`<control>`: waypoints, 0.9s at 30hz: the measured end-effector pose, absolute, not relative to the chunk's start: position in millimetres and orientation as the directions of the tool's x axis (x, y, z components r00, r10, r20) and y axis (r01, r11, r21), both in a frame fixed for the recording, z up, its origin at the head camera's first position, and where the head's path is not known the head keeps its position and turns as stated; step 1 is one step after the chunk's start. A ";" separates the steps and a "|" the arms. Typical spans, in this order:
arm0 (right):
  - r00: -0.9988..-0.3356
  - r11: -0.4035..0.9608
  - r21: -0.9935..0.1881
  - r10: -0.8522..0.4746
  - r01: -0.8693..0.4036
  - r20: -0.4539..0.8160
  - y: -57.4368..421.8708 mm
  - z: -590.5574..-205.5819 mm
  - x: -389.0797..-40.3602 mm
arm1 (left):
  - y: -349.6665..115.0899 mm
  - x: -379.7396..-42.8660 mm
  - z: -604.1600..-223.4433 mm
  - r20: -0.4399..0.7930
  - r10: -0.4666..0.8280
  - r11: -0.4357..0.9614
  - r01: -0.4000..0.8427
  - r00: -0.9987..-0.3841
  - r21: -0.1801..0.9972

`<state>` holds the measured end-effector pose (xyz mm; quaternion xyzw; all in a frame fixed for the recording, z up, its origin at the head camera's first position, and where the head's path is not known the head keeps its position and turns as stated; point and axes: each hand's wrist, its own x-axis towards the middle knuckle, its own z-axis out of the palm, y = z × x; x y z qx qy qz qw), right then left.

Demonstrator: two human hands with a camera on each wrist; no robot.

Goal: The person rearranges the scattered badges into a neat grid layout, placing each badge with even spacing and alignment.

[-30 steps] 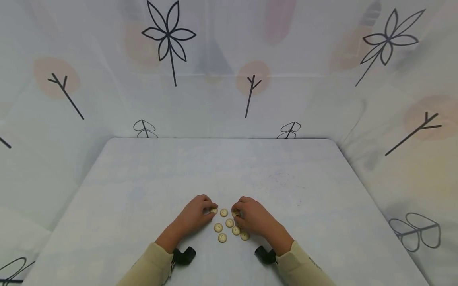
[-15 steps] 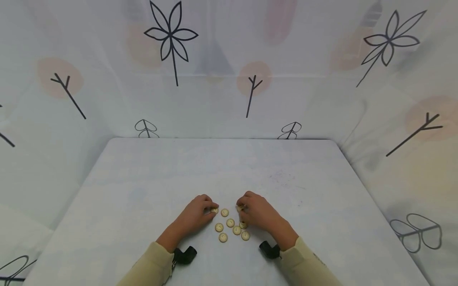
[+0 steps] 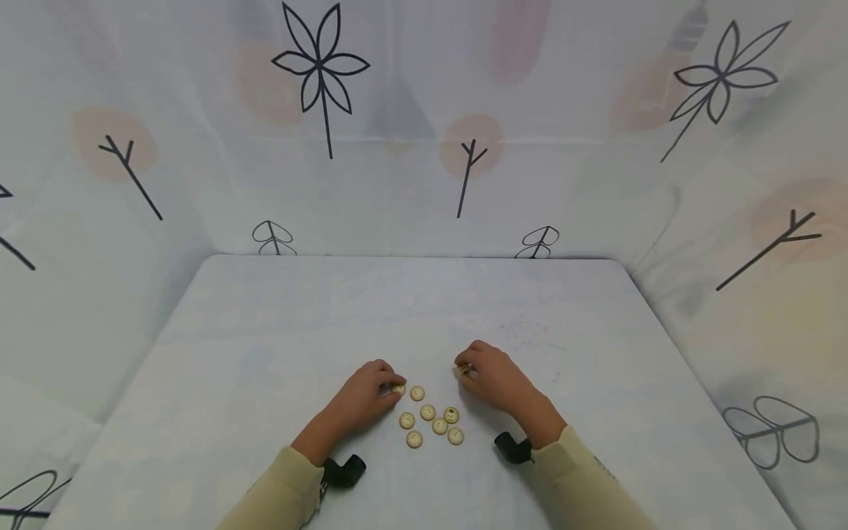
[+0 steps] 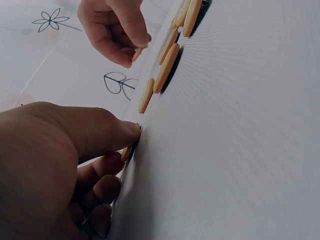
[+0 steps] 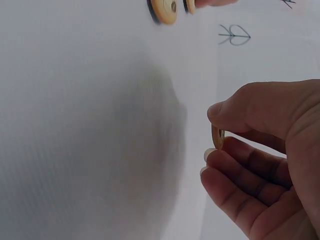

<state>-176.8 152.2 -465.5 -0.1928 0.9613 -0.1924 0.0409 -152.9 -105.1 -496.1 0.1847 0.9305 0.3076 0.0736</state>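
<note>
Several round pale-yellow wooden buttons (image 3: 428, 413) lie loosely grouped on the white table between the hands. At the group's left edge, my left hand (image 3: 358, 397) pinches one button (image 4: 126, 153) between thumb and fingers, low against the tabletop. Beyond the group on the right, my right hand (image 3: 497, 379) holds another button (image 5: 218, 138) between thumb and forefinger. That one is raised off the table, tilted on edge in the right wrist view. Fingers partly cover both held buttons. A dark spot shows on one loose button (image 3: 451, 415) at the right of the group.
The white tabletop (image 3: 318, 316) spreads around the hands, with faint marks (image 3: 523, 331) to the right. A white printed cloth (image 3: 397, 191) hangs behind and beside it. Black wrist devices (image 3: 344, 472) sit under both wrists, close to the table.
My right hand has moved away from the group, to the right and farther back, carrying a button up. This uncovers the buttons at the group's right side. My left hand stays nearly still.
</note>
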 end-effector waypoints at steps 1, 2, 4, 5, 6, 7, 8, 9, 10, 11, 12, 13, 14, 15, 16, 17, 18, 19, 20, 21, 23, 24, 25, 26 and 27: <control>-0.924 0.853 -0.386 -0.383 -0.352 -0.003 153.9 -464.9 -178.2 | -105.0 -153.0 -495.9 -0.021 0.391 0.741 0.302 -0.920 0.600; -0.925 0.853 -0.387 -0.381 -0.350 -0.003 155.6 -463.9 -179.6 | -105.0 -153.2 -495.9 -0.018 0.393 0.739 0.304 -0.919 0.602; -0.927 0.857 -0.382 -0.374 -0.344 -0.004 159.2 -462.1 -182.4 | -105.3 -153.6 -496.1 -0.016 0.393 0.738 0.305 -0.919 0.602; -0.928 0.858 -0.381 -0.372 -0.344 -0.002 161.0 -461.5 -183.7 | -105.5 -153.6 -496.2 -0.014 0.394 0.737 0.307 -0.919 0.602; -0.929 0.860 -0.377 -0.371 -0.344 0.001 162.9 -460.8 -184.9 | -105.7 -153.5 -496.2 -0.010 0.395 0.735 0.309 -0.919 0.604; -0.929 0.860 -0.376 -0.371 -0.344 0.003 164.8 -460.0 -185.9 | -106.0 -153.6 -496.9 -0.008 0.394 0.735 0.310 -0.919 0.603; -0.929 0.863 -0.370 -0.370 -0.344 0.003 166.7 -459.7 -187.2 | -106.3 -153.4 -497.0 -0.006 0.394 0.736 0.311 -0.919 0.602; -0.930 0.866 -0.364 -0.368 -0.343 0.002 168.6 -459.8 -188.3 | -106.6 -153.2 -497.2 -0.005 0.393 0.737 0.312 -0.920 0.599; -0.931 0.868 -0.360 -0.366 -0.341 0.000 170.3 -459.8 -189.4 | -106.8 -153.0 -497.2 -0.002 0.393 0.737 0.314 -0.919 0.598; -0.930 0.869 -0.357 -0.368 -0.343 -0.001 172.1 -459.8 -190.6 | -107.1 -152.8 -497.0 0.000 0.395 0.738 0.317 -0.919 0.596; -0.931 0.870 -0.356 -0.365 -0.340 -0.003 173.7 -459.4 -191.6 | -107.3 -152.7 -497.0 -0.004 0.392 0.741 0.313 -0.920 0.595; -0.933 0.872 -0.357 -0.360 -0.334 -0.006 175.2 -458.9 -192.7 | -107.4 -152.6 -496.9 -0.007 0.389 0.744 0.310 -0.921 0.593; -0.935 0.874 -0.357 -0.355 -0.329 -0.008 176.6 -458.4 -193.9 | -107.3 -152.5 -496.4 -0.010 0.387 0.744 0.306 -0.922 0.594; -0.937 0.876 -0.359 -0.349 -0.322 -0.011 178.0 -457.7 -195.1 | -107.2 -152.6 -496.2 -0.013 0.386 0.744 0.303 -0.922 0.596; -0.939 0.878 -0.359 -0.344 -0.317 -0.013 179.4 -456.9 -196.3 | -107.0 -152.7 -495.9 -0.017 0.385 0.743 0.299 -0.923 0.599; -0.940 0.879 -0.360 -0.341 -0.313 -0.015 180.8 -456.0 -197.5 | -106.8 -152.8 -495.6 -0.023 0.382 0.745 0.292 -0.924 0.600; -0.942 0.881 -0.361 -0.334 -0.306 -0.018 182.2 -455.3 -198.9 | -106.4 -152.8 -495.4 -0.029 0.377 0.745 0.285 -0.926 0.603; -0.944 0.883 -0.361 -0.329 -0.301 -0.020 183.7 -454.7 -200.3 | -106.2 -152.9 -495.3 -0.032 0.377 0.745 0.283 -0.926 0.604; -0.944 0.883 -0.359 -0.330 -0.301 -0.019 185.5 -454.2 -201.9 | -105.9 -152.8 -495.0 -0.035 0.377 0.746 0.281 -0.926 0.604; -0.944 0.884 -0.359 -0.328 -0.301 -0.017 187.5 -454.0 -203.7 | -105.7 -152.7 -495.0 -0.038 0.376 0.746 0.279 -0.926 0.605; -0.945 0.884 -0.358 -0.326 -0.300 -0.011 191.2 -453.3 -207.8 | -105.6 -152.7 -494.2 -0.043 0.376 0.749 0.276 -0.926 0.603; -0.946 0.884 -0.358 -0.324 -0.300 -0.007 193.1 -453.0 -209.8 | -105.5 -152.7 -493.8 -0.044 0.375 0.748 0.275 -0.926 0.604; -0.947 0.885 -0.357 -0.322 -0.299 -0.006 195.2 -452.7 -212.1 | -105.4 -152.6 -493.9 -0.044 0.375 0.748 0.274 -0.926 0.604; -0.946 0.885 -0.355 -0.324 -0.302 -0.003 197.4 -452.4 -214.7 | -105.2 -152.7 -493.8 -0.043 0.376 0.748 0.276 -0.926 0.604; -0.947 0.886 -0.354 -0.320 -0.298 -0.004 199.4 -451.9 -217.1 | -105.1 -152.9 -493.6 -0.042 0.376 0.747 0.276 -0.926 0.604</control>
